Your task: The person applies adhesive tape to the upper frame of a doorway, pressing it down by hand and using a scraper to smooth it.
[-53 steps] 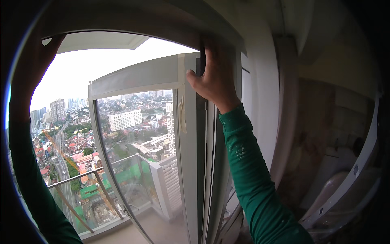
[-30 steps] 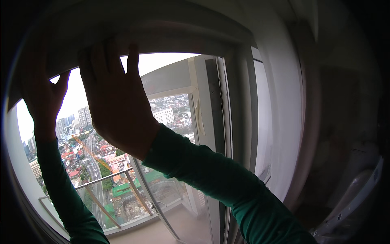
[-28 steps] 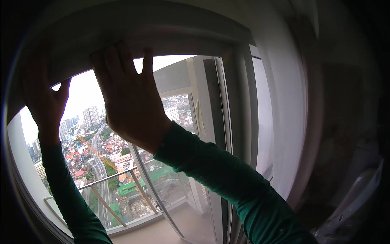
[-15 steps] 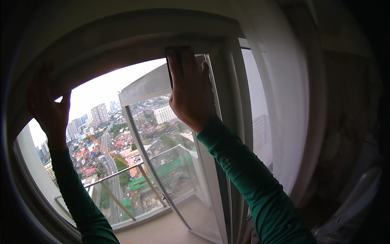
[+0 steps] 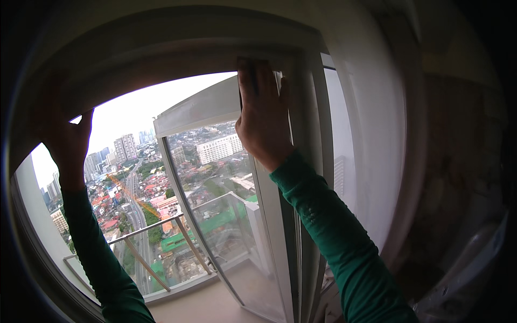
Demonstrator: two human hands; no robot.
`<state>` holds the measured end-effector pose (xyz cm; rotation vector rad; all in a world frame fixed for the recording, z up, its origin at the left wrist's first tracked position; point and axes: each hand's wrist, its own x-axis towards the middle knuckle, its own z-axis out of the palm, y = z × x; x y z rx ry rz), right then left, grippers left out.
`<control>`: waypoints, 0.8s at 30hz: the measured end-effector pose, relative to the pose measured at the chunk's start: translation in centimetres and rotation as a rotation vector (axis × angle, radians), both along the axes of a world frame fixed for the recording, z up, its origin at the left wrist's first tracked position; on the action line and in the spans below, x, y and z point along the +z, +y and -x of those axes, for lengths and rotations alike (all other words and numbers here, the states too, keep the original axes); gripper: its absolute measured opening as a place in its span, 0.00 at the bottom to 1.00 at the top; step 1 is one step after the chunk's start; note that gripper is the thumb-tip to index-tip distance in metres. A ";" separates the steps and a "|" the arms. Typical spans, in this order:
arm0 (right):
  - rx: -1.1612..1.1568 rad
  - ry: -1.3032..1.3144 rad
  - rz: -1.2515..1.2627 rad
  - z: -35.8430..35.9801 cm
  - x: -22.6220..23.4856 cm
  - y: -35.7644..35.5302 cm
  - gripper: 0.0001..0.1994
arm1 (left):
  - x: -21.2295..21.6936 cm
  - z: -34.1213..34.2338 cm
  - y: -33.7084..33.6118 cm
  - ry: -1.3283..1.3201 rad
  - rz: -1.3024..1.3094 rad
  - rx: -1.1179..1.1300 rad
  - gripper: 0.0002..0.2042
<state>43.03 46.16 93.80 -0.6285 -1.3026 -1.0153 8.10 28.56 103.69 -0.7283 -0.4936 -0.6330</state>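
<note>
Both my arms, in green sleeves, reach up to the top bar of a pale door frame (image 5: pixel 167 67). My right hand (image 5: pixel 264 121) is near the bar's right corner, its fingers pressing a dark, flat-edged block (image 5: pixel 240 65) against the bar. Only an edge of that block shows; the rest is under my fingers, so I cannot make out its exact kind. At the bar's left end, my left hand (image 5: pixel 67 148) rests with its thumb apart at the lower edge and its fingers lying up the face in deep shadow. Nothing shows in it.
Beyond the opening, a glass door panel (image 5: pixel 215 177) stands swung outward behind my right hand. A balcony railing (image 5: pixel 156 229) runs past it, high above a city. A sheer white curtain (image 5: pixel 374 134) hangs at the right. Clear plastic sheeting (image 5: pixel 458 285) lies in the dark lower right.
My right hand has slid a little to the right along the top bar with the dark block, closer to the corner. My left hand stays at about the same place on the frame.
</note>
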 end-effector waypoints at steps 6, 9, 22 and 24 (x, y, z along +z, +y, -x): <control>0.258 -0.357 0.023 1.2 -4.4 -4.0 0.37 | -1.3 -1.8 0.4 -0.083 -0.057 -0.048 0.34; 0.374 -0.228 -0.112 -4.7 -5.5 -1.1 0.31 | -1.3 -0.8 1.7 -0.071 -0.041 -0.104 0.37; 0.729 -0.084 0.114 -7.6 -9.3 5.0 0.22 | -6.0 -17.5 14.6 -0.266 0.142 -0.133 0.32; 0.745 0.013 0.087 -6.5 -9.7 6.0 0.22 | -5.8 -19.5 16.2 -0.249 0.144 -0.078 0.31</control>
